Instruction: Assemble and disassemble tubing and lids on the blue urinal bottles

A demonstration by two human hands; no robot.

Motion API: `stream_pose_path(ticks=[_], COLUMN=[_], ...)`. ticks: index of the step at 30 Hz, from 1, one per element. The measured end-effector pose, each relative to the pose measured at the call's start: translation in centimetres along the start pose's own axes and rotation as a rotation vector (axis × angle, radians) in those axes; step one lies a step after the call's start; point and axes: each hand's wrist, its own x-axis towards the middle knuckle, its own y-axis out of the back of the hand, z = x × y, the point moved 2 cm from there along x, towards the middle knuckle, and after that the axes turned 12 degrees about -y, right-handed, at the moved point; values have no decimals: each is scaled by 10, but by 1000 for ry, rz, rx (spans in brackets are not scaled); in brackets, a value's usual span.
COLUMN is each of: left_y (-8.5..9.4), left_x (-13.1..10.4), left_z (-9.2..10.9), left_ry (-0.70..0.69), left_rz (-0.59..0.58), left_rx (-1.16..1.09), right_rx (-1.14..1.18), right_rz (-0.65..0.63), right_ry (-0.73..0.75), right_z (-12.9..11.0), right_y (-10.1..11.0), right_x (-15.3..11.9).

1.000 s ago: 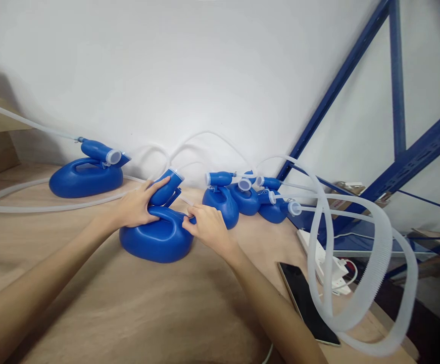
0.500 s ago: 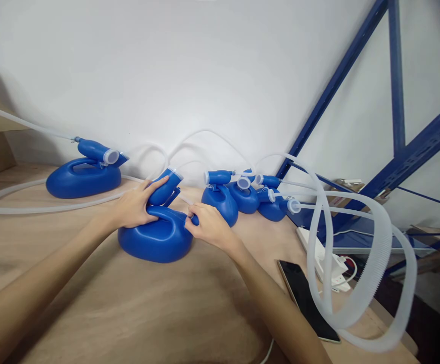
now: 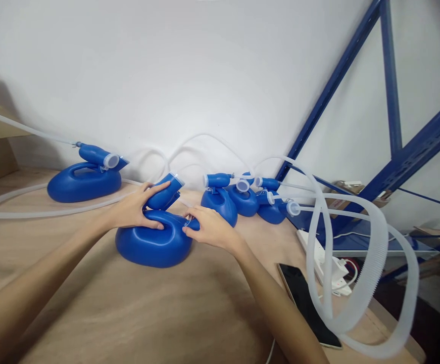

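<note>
A blue plastic bottle [image 3: 151, 247] with a looped handle lies on its side on the wooden table [image 3: 189, 313]. My left hand [image 3: 138, 207] is closed round a blue tapered piece [image 3: 164, 191] above the bottle's handle, thumb near the handle opening. That piece has a clear rim at its upper end. At the bottle's right end, my right hand [image 3: 206, 227] pinches the blue neck, where a thin clear strip shows by the fingertips. Part of the neck is hidden behind the fingers.
Another blue bottle [image 3: 83, 184] stands at the back left, and several more [image 3: 220, 205] are at the back right. Clear coiled tubing [image 3: 375, 253] hangs over a black phone [image 3: 306, 303] and a white power strip [image 3: 318, 253]. A blue metal frame [image 3: 333, 86] rises at the right.
My right-hand fingers have shifted on the bottle's neck, and the clear strip shows more. My left hand keeps its hold, its thumb slightly farther over the bottle. The camera view has shifted slightly.
</note>
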Motion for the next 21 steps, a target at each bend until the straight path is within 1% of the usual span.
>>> stream_pose_path(ticks=[2, 4, 6, 8, 12, 14, 17, 21], left_y=[3, 7, 13, 20, 34, 38, 41, 46], left_x=[1, 4, 6, 9, 8, 7, 4, 1], left_z=[-1, 1, 5, 14, 39, 49, 57, 63], left_ry=[16, 55, 89, 88, 74, 103, 131, 119], left_rz=[-9, 14, 43, 30, -90, -113, -97, -123], left_rx=[-73, -148, -165, -110, 82, 156, 173, 112], right_rx=[-37, -69, -101, -128, -159, -166, -175, -196], right_rz=[-9, -10, -3, 9, 31, 23, 17, 27], right_ry=[-16, -28, -44, -68, -108, -143, -191, -143], right_z=[-1, -3, -6, -9, -15, -18, -23, -29], right_y=[1, 1, 0, -2, -4, -3, -1, -1], right_x=[-1, -3, -5, -6, -6, -8, -11, -15])
